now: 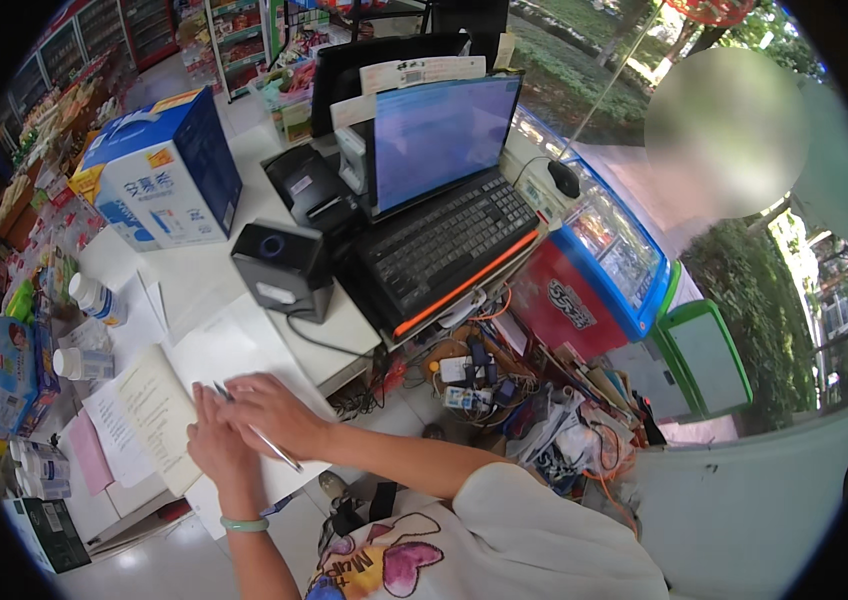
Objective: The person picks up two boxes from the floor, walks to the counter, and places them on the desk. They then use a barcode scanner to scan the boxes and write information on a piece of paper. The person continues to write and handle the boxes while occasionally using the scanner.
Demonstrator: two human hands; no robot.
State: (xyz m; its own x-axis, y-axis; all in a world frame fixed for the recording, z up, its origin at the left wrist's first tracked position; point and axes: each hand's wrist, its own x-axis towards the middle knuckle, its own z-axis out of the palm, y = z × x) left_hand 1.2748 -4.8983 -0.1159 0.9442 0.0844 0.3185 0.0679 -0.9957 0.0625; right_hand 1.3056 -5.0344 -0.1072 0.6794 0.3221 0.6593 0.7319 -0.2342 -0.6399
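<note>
My right hand (278,416) holds a silver and dark pen (279,448), its dark end near the fingertips and the other end pointing down to the right. Close against it, partly under its fingers, is my left hand (223,442), with a pale green bangle on the wrist. The left hand lies at the right edge of an open notebook (156,420) with handwriting; whether it grips anything is hidden. Loose white paper (233,345) is spread on the counter beneath and beside the hands. A handwritten sheet (118,420) and a pink pad (89,452) lie left of the notebook.
White bottles (98,300) stand along the counter's left side. Beyond the paper are a black box-shaped device (281,266), a blue and white carton (161,172), a printer (311,184), a monitor (443,139) and a keyboard (454,240). Cables (469,375) tangle below the counter.
</note>
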